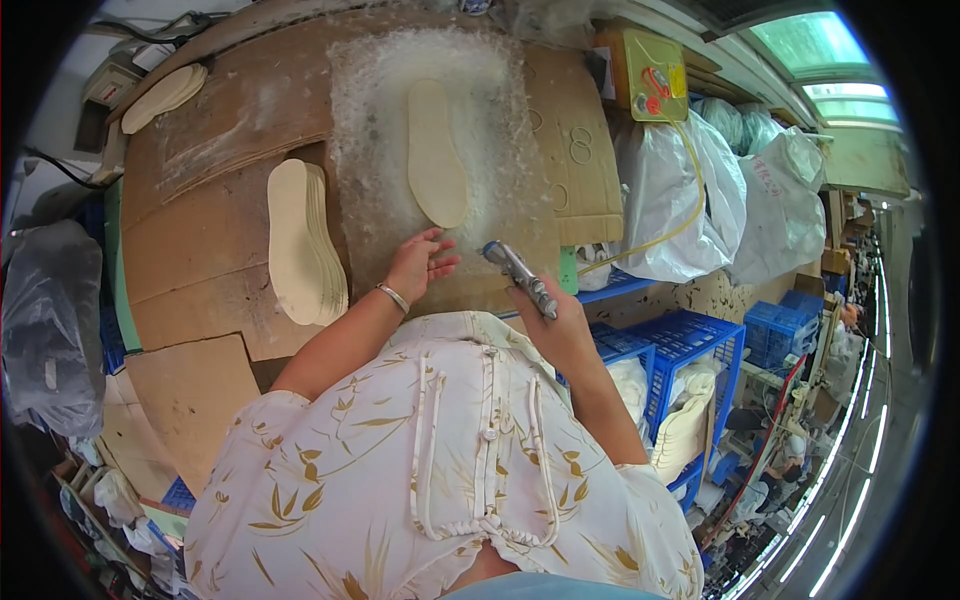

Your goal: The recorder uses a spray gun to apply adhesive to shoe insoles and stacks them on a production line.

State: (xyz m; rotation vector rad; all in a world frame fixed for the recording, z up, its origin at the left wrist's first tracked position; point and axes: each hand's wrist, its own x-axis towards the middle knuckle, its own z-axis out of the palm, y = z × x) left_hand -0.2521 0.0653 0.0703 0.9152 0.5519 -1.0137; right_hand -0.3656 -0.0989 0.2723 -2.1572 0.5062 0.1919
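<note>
A single pale insole [436, 155] lies flat on a cardboard sheet [365, 215] whitened all round it, and I take my bearings from that insole. Just on its near side, beside its lower end, the person's left hand [422, 265] has its fingers loosely spread and slightly curled, with nothing in them that I can see; a bracelet [393, 297] rings that wrist. To the near right of the insole, the right hand [562, 322] is wrapped around a metal spray gun [522, 280], whose front end sits apart from the insole and is tilted away from the person; whether a finger presses a trigger, I cannot tell. Left of the insole stands a neat stack of insoles [298, 240], and farther off to its far left, a smaller pile [165, 98]. Off to the insole's far right is a yellowish container [645, 50] with a yellow hose [698, 180].
</note>
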